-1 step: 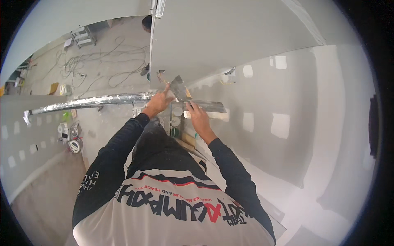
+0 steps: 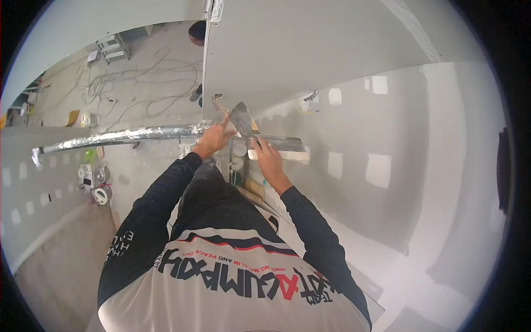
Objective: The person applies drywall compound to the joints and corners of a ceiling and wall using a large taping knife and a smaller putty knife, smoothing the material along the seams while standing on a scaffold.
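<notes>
Both hands are close together in front of my body. My left hand (image 2: pixel 213 139) is closed, its index finger raised against the near edge of a putty knife (image 2: pixel 241 116) with a broad, smeared grey blade. My right hand (image 2: pixel 269 157) curls its fingers at the lower end of that knife, where the handle is mostly hidden. Just beyond the right fingers lies a long dark flat blade (image 2: pixel 287 144) with a pale strip (image 2: pixel 296 155) along its near side. Extending left from my left hand is a long silver pole (image 2: pixel 133 134) caked with white compound.
A grey board wall (image 2: pixel 287 50) rises ahead; a wall with white patches (image 2: pixel 379 170) stands at right. Cables (image 2: pixel 110 91) and a step ladder (image 2: pixel 113 48) are on the far-left floor. Another person's head (image 2: pixel 197 32) shows past the board's edge. Round-topped appliances (image 2: pixel 102 195) sit at left.
The other person's head shows slightly more past the board's edge. My hands and the tools hold nearly the same place.
</notes>
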Available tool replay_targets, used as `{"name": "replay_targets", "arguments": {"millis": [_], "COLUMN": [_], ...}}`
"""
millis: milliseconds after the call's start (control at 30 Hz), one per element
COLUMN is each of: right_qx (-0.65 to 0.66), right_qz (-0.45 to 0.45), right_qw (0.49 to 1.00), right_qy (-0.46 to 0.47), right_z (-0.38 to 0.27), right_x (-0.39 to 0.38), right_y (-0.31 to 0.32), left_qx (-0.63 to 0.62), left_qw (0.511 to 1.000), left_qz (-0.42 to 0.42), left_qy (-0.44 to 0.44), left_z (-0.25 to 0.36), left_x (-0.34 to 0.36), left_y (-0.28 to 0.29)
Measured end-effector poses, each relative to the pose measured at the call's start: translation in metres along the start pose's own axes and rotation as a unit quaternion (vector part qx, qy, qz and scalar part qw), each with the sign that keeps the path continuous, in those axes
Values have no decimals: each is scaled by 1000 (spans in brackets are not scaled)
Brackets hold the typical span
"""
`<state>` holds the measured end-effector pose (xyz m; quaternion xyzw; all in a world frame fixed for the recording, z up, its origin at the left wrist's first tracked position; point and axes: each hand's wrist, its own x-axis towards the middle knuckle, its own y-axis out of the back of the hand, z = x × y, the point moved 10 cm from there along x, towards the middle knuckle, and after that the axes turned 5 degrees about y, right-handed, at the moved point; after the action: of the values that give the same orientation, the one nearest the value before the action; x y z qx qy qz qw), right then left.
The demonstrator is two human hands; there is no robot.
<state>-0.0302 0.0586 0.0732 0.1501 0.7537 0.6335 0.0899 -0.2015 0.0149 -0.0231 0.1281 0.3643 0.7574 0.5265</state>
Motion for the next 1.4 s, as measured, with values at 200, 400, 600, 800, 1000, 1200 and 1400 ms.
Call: {"name": "replay_targets", "arguments": {"millis": [200, 400, 600, 800, 1000, 1200, 1400], "right_qx": [-38, -16, -34, -63, -28, -65, -49], "right_qz": [11, -54, -19, -8, -54, -45, -23], "right_qw": [999, 995, 998, 998, 998, 997, 998], "right_qy": [-33, -83, -51, -28, 6, 7, 27], "right_z": [1, 2, -14, -7, -1, -1, -9], "right_x": [10, 28, 6, 21, 15, 25, 25], "right_y": [-10, -11, -7, -7, -10, -10, 2], "left_qx": [-13, -19, -13, 3, 7, 29, 3], "left_qw": [999, 999, 999, 999, 999, 996, 998], "left_qz": [-30, -10, -19, -31, -48, -83, -54], "left_qy": [42, 46, 40, 36, -11, 21, -17], "left_z": [8, -8, -1, 4, 16, 18, 14], "left_x": [-4, -3, -3, -2, 3, 0, 3], "left_y": [-1, -4, -3, 7, 20, 21, 20]}}
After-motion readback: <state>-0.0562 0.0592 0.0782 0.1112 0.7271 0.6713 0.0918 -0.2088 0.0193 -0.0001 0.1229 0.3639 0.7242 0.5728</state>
